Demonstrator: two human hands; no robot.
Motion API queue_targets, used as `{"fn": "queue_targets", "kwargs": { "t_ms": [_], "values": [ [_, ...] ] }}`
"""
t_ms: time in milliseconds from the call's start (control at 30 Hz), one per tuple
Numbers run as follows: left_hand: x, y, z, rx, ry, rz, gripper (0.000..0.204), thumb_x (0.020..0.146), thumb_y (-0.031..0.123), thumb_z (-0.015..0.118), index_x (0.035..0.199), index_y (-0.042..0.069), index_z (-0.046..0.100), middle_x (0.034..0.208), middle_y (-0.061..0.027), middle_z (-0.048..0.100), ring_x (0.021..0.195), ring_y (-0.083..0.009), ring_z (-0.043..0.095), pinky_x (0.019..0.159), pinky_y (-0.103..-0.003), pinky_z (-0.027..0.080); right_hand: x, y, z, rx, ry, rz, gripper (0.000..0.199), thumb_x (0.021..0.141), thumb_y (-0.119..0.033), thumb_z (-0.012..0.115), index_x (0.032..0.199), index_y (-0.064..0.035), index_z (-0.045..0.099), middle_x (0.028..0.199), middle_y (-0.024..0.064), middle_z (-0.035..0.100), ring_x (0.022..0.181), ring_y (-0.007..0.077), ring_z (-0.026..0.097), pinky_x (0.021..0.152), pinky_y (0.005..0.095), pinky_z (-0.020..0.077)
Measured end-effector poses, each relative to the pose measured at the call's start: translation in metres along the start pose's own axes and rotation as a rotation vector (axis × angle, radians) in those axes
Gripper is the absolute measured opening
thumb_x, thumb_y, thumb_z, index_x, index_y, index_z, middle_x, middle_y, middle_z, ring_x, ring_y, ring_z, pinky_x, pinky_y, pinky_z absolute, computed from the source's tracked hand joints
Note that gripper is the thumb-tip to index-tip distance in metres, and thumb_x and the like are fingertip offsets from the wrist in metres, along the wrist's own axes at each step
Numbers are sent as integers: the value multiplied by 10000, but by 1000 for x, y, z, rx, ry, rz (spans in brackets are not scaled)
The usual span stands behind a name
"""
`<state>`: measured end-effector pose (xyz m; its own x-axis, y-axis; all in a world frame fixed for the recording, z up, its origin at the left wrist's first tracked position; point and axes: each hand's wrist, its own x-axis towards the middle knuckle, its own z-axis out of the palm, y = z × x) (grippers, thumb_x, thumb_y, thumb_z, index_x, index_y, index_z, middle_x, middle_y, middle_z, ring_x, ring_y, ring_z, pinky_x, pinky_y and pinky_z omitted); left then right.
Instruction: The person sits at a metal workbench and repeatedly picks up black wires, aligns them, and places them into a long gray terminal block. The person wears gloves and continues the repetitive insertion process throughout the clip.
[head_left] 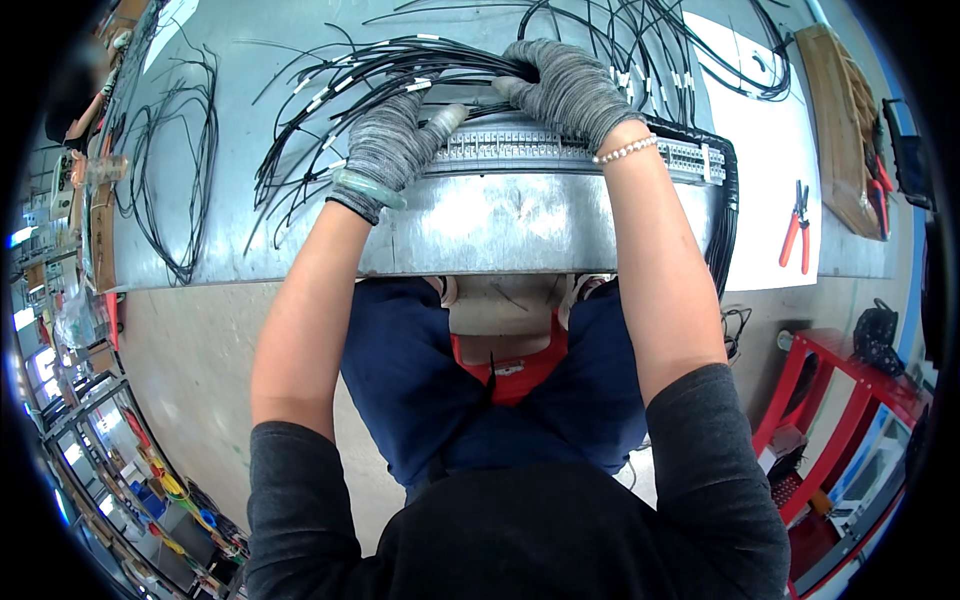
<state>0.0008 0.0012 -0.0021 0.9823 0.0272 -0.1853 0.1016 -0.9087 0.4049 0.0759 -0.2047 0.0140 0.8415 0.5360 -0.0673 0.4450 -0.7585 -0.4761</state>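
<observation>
A bundle of black wires (440,62) with white marker sleeves fans out to the left over the metal bench. My right hand (570,92), in a grey knit glove, is closed around the bundle where the wires come together. My left hand (390,145), gloved alike, lies under the loose wires. Its thumb stands apart from the fingers, whose tips are partly hidden by the wires. Just below the hands runs a long row of terminal blocks (520,146). A black wrapped cable (728,185) bends round its right end and hangs off the bench's front edge.
Red-handled pliers (796,240) lie on a white sheet (765,150) at right, with a wooden tray (845,130) beyond. Loose black wire (205,150) is coiled at left. Below stand a red stool (515,370) between my legs and a red cart (850,375).
</observation>
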Motion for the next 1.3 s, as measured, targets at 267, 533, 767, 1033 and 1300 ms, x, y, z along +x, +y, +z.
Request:
{"fn": "queue_targets", "kwargs": {
  "t_ms": [267,533,767,1033,1300],
  "values": [
    [14,-16,8,-279,-20,-85,852,797,711,520,1214,-30,565,1129,-265,619,1094,-371,584,966,-423,440,-3,-5,-9,47,-39,16,397,849,-399,621,1123,-112,638,1002,132,678,972,296,641,885,405,490],
    [9,-8,6,-187,41,-51,749,846,658,494,1198,4,591,1155,-257,610,1128,-367,563,991,-416,418,-7,-2,-12,109,-19,-14,303,862,-303,617,1095,-110,635,992,142,671,962,306,636,895,403,476],
    [1,-3,1,-112,20,-50,789,836,673,498,1218,-14,573,1217,-244,579,1180,-353,526,1019,-397,393,-6,-9,-19,113,-173,59,355,881,-322,585,1148,-88,602,1053,150,660,1012,303,625,914,400,470],
    [-6,2,8,-134,241,152,483,855,399,649,1145,14,614,1094,-200,626,1047,-331,582,933,-391,445,-3,4,-3,363,74,58,396,959,-333,389,1101,-50,627,1159,177,625,1095,336,584,958,392,447],
    [-13,15,-6,-129,56,41,563,886,504,538,1233,62,572,1202,-208,595,1174,-366,514,1011,-425,388,14,15,9,124,148,331,526,864,-325,536,1352,-138,474,1074,221,646,1002,341,625,907,423,475]
  ]
}}
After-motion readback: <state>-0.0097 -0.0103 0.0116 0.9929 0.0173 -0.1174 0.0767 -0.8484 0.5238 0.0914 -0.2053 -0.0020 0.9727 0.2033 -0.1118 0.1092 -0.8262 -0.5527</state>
